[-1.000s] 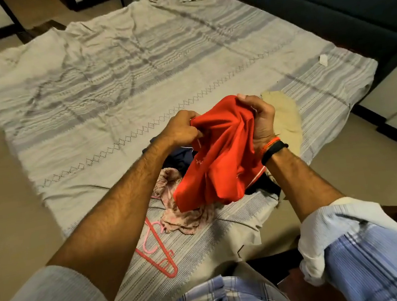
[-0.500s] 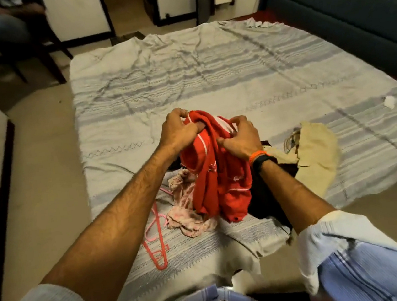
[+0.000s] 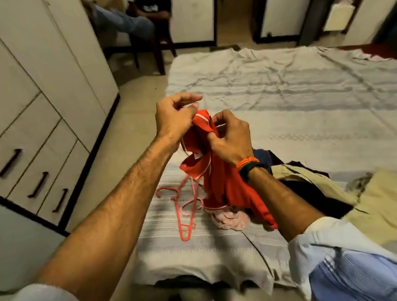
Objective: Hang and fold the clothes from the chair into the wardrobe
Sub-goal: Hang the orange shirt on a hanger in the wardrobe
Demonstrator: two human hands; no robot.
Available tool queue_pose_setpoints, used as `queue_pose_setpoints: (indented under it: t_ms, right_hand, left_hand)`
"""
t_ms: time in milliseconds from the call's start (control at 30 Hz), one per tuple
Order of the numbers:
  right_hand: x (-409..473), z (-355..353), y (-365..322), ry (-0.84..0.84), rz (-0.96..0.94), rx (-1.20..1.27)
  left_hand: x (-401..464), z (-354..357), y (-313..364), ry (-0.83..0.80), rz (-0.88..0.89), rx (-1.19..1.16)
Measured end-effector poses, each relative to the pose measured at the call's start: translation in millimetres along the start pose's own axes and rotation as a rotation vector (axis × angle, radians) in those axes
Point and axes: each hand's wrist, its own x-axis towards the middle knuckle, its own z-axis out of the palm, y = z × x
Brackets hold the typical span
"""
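A red garment with white trim (image 3: 221,185) hangs bunched above the bed. My left hand (image 3: 175,115) pinches its top edge, and my right hand (image 3: 232,137) grips the cloth just beside it. Below the garment lie pink plastic hangers (image 3: 184,209) and a crumpled pink cloth (image 3: 231,221) on the striped bedsheet (image 3: 312,111). To the right sits a pile of clothes: a beige piece (image 3: 384,205) and dark items (image 3: 304,187). The white wardrobe (image 3: 23,96) with dark handles stands at the left.
A strip of beige floor (image 3: 119,125) runs between the wardrobe and the bed. A person sits on a chair (image 3: 152,23) at the back, near an open doorway (image 3: 232,6). A dark headboard shows at the far right.
The view has swung left, bringing the wardrobe in. My hands have shifted their hold to the garment's top edge and lifted it, so the cloth hangs longer beneath them.
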Motion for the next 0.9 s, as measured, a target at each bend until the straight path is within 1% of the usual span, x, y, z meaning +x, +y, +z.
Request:
queue_pose_setpoints:
  t_ms: [67, 133, 200, 233, 267, 367, 433, 500, 600, 633, 667, 733, 767, 800, 833, 900]
  right_hand:
    - [5.4, 12.4, -21.0, 0.01, -0.025, 0.136]
    - [12.5, 24.3, -45.0, 0.001, -0.079, 0.198]
    - [15.0, 39.3, -72.2, -0.039, -0.143, 0.243]
    - [15.2, 49.3, -89.4, -0.071, -0.18, 0.273]
    - [15.4, 58.6, -103.4, -0.101, -0.216, 0.297]
    - [8.5, 86.7, -148.1, -0.172, -0.357, 0.327]
    - [-3.2, 105.4, -174.1, -0.21, -0.414, 0.358]
    - [-21.9, 125.7, -194.4, -0.213, -0.473, 0.351]
    - [-53.4, 161.2, -214.9, -0.142, -0.566, 0.274]
    - [-66.8, 172.7, -220.6, -0.173, -0.562, 0.258]
    - [-81.0, 185.6, -226.0, -0.259, -0.557, 0.239]
    - [-107.1, 206.9, -235.2, -0.532, -0.498, 0.138]
    - [-116.7, 215.7, -237.4, -0.632, -0.464, 0.092]
    - [-122.9, 224.1, -238.4, -0.677, -0.428, 0.08]
    - [-129.6, 231.6, -240.9, -0.681, -0.387, 0.105]
    - [-134.6, 240.2, -248.8, -0.617, -0.292, 0.176]
  left_hand:
    - [-9.1, -29.3, 11.6, 0.077, 0.014, -0.044]
    - [-15.9, -60.4, 22.1, 0.081, 0.042, -0.027]
    - [-24.7, -94.2, 26.3, 0.064, 0.081, 0.128]
    - [-28.4, -112.7, 26.2, 0.102, 0.094, 0.236]
    - [-33.4, -127.5, 26.4, 0.161, 0.101, 0.349]
    - [-55.7, -170.5, 31.2, 0.442, 0.127, 0.686]
    - [-71.4, -202.8, 36.2, 0.595, 0.125, 0.816]
    - [-86.5, -237.3, 35.6, 0.684, 0.106, 0.82]
    - [-104.5, -279.2, 27.1, 0.671, 0.067, 0.733]
    - [-112.2, -291.2, 22.3, 0.649, 0.04, 0.68]
    - [-121.2, -303.5, 17.2, 0.637, 0.031, 0.628]
    - [-138.3, -321.9, 8.9, 0.637, 0.042, 0.569]
    - [-146.6, -328.3, 7.4, 0.646, 0.054, 0.561]
    - [-154.3, -335.7, 5.7, 0.663, 0.061, 0.566]
    - [-164.6, -346.2, 3.7, 0.683, 0.063, 0.588]
    - [-183.3, -369.8, -0.7, 0.74, 0.047, 0.64]
